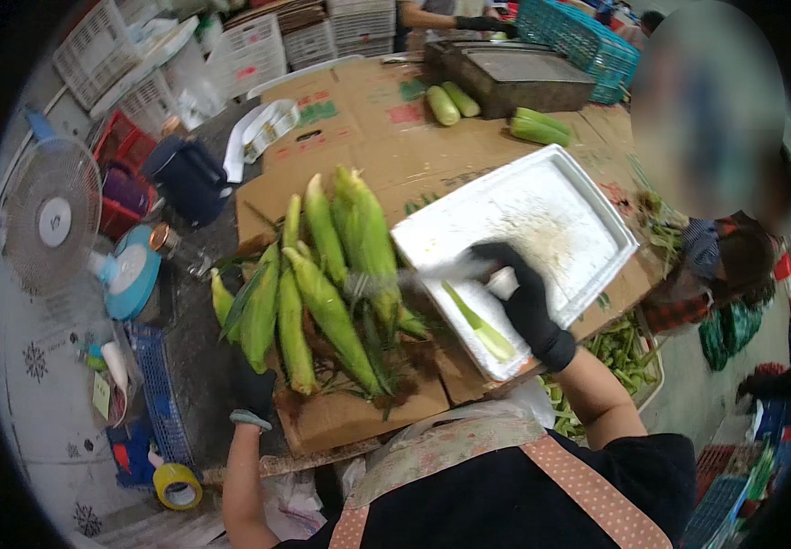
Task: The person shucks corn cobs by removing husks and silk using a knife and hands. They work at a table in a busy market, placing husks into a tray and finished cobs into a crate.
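Several ears of corn in green husks lie piled on the cardboard-covered table. My right hand, in a black glove, is closed around a knife. Its blade is smeared by motion and points left, toward the husks. This hand is over a white foam tray, where a pale green husk piece lies. My left hand, also black-gloved, is at the near left end of the pile, beside the lowest ears. Its fingers are lost against the dark table and the corn.
Loose husks fill a bin under the table's right edge. Farther back are pale green gourds, a dark metal box and a blue crate. A fan and a dark blue jug stand left. Other people are nearby.
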`<action>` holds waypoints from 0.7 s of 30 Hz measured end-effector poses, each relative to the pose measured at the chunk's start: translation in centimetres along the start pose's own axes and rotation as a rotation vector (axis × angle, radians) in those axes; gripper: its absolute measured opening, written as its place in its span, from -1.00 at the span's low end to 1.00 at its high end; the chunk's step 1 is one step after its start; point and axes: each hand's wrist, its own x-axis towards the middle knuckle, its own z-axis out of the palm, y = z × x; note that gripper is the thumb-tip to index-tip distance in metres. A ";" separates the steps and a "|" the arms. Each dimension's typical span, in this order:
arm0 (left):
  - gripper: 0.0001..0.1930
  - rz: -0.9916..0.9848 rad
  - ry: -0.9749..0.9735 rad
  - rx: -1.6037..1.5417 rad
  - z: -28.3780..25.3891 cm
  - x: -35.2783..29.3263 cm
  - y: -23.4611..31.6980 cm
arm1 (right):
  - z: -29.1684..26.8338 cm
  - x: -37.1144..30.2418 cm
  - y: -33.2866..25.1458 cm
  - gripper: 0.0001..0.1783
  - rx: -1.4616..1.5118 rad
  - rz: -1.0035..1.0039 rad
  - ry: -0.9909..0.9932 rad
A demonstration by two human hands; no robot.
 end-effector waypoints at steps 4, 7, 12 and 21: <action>-0.17 0.056 0.272 0.073 1.0 1.2 6.6 | -14.4 -4.1 11.7 -0.66 0.076 0.327 0.356; -0.31 -0.030 0.095 -0.050 -0.9 3.2 5.7 | -18.6 -9.3 18.4 -0.61 -0.172 0.432 0.153; -0.50 -0.347 0.092 -0.774 -2.4 3.5 1.5 | -16.0 -14.4 18.5 -0.50 -0.579 0.316 -0.154; -0.69 -0.323 0.544 -0.750 -2.3 -2.2 14.2 | -9.3 -14.8 11.3 -0.50 -0.481 0.552 -0.345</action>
